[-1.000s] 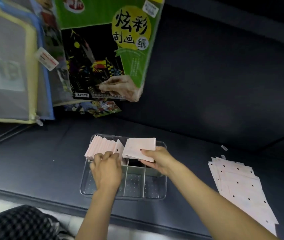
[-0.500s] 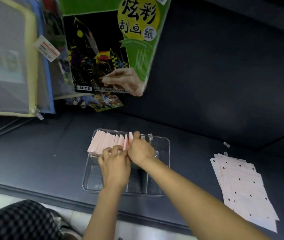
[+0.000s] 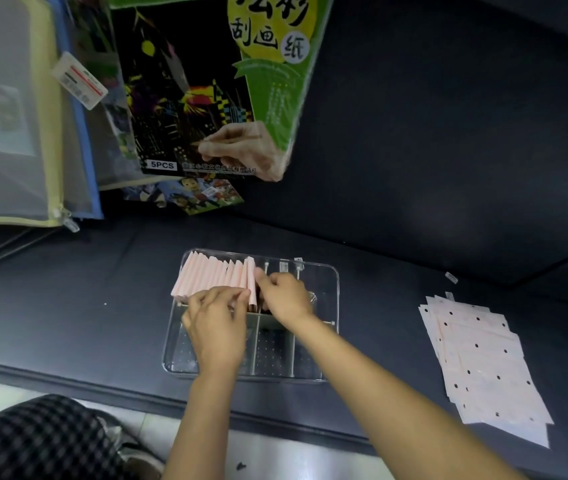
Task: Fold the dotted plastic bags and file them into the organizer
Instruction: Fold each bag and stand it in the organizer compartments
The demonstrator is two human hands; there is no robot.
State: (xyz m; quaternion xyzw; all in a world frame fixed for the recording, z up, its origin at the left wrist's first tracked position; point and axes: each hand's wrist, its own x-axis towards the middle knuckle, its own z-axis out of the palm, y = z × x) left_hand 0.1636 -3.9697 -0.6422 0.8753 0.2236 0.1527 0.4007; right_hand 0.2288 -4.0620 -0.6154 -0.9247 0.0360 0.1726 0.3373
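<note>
Fingers of both hands (image 3: 218,325) (image 3: 284,296) touch filed bags (image 3: 216,275) in organizer (image 3: 327,282)

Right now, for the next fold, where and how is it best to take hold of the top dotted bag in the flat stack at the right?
Probably pinch the top bag of the flat stack at its far left corner, coming from the organizer side. The sheets lie flat and fanned, so staggered corners stick out there, and the right hand is nearest that edge.
</note>
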